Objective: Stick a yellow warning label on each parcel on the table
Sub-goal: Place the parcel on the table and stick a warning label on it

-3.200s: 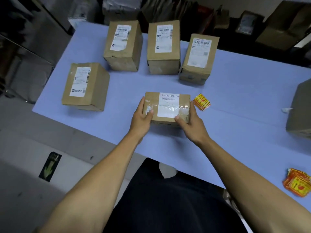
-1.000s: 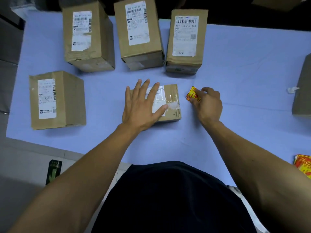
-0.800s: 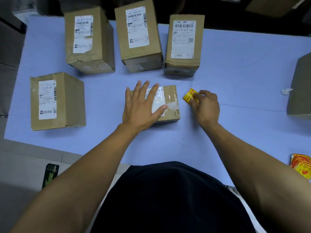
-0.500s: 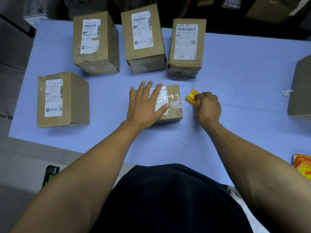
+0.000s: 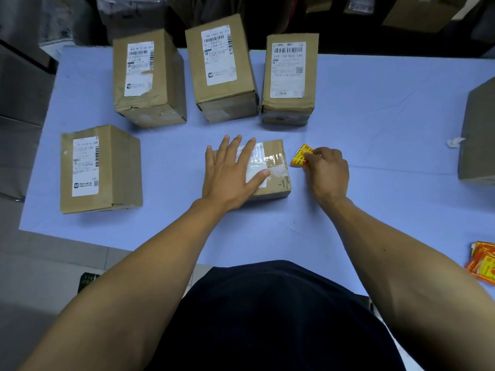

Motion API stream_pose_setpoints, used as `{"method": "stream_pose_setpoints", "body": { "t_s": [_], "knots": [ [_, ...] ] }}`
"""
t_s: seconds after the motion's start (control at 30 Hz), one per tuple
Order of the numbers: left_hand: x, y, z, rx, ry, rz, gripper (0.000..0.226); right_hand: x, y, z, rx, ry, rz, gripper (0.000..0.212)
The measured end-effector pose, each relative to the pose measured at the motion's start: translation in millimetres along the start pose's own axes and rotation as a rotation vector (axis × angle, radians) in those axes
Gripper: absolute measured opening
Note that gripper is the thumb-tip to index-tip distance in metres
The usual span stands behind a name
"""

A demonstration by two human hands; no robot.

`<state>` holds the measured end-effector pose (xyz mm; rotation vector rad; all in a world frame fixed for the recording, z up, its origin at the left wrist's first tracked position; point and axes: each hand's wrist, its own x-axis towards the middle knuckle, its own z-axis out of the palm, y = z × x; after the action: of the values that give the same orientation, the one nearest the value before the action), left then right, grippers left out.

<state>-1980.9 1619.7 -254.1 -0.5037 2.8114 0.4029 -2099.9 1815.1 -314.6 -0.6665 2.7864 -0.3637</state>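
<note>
Head view: my left hand (image 5: pixel 230 178) lies flat, fingers straight and spread, pressing on top of the small parcel (image 5: pixel 270 167) near the middle of the worktop (image 5: pixel 375 124). That grip is released, not curled round anything. The small parcel lies low, its long axis running left to right along the worktop, white shipping slip facing up and glossy tape across its right half.

My right hand (image 5: pixel 328 172) sits just beside the parcel's right end, fingers curled, pinching the yellow warning label (image 5: pixel 301 156) at its near right corner. The label is tilted, one corner pointing toward the far edge, and lies close to the parcel's far right corner; I cannot tell whether it touches the cloth.

Three taller parcels stand in a row toward the far edge: the far left parcel (image 5: pixel 147 79), the far middle parcel (image 5: pixel 222 68) and the far right parcel (image 5: pixel 290 76), long axes running away from me, slips up. A fourth, the left parcel (image 5: pixel 99 170), stands near the left edge. A large box (image 5: pixel 479 135) is cut off at the right edge, and a stack of warning labels (image 5: pixel 483 263) lies at the near right corner.

Open cloth stretches between my right hand and the large box, and along the near edge in front of the small parcel.
</note>
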Motion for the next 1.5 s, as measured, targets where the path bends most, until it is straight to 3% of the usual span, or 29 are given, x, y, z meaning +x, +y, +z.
{"method": "stream_pose_setpoints", "body": {
  "t_s": [0.17, 0.3, 0.4, 0.47, 0.63, 0.7, 0.77, 0.83, 0.9, 1.07, 1.5],
  "knots": [
    [1, 0, -1, -0.02, 0.011, 0.008, 0.078, -9, 3, 2, 0.113, 0.095, -0.048, 0.018],
    [0, 1, -4, -0.136, 0.056, 0.018, 0.074, -19, -8, -16, 0.35, 0.125, 0.065, 0.026],
    [2, 19, -13, -0.415, 0.19, 0.081, 0.059, -28, -19, -34, 0.463, 0.182, -0.034, 0.023],
    [8, 39, -23, -0.647, 0.216, 0.019, 0.04, -34, -27, -46, 0.499, 0.227, -0.108, 0.022],
    [13, 69, -44, -1.238, -0.014, -0.223, 0.009, -45, -46, -70, 0.503, 0.267, -0.244, 0.027],
    [7, 70, -50, -1.309, -0.002, -0.232, 0.007, -48, -52, -77, 0.636, 0.215, -0.139, 0.033],
    [2, 67, -54, -1.352, 0.031, -0.21, 0.009, -49, -63, -91, 1.053, 0.036, 0.155, 0.04],
    [-4, 61, -56, -1.385, 0.022, -0.202, 0.011, -49, -72, -100, 1.428, -0.129, 0.365, 0.027],
    [-9, 56, -56, -1.358, 0.005, -0.212, 0.012, -50, -76, -104, 1.409, -0.149, 0.346, 0.007],
    [-18, 48, -60, -1.354, -0.007, -0.204, 0.012, -58, -88, -103, 1.222, -0.127, 0.234, 0.01],
    [-30, 36, -84, -1.457, -0.168, -0.119, 0.017, -57, -93, -129, 1.492, -0.452, 0.254, 0.023]
  ]
}}
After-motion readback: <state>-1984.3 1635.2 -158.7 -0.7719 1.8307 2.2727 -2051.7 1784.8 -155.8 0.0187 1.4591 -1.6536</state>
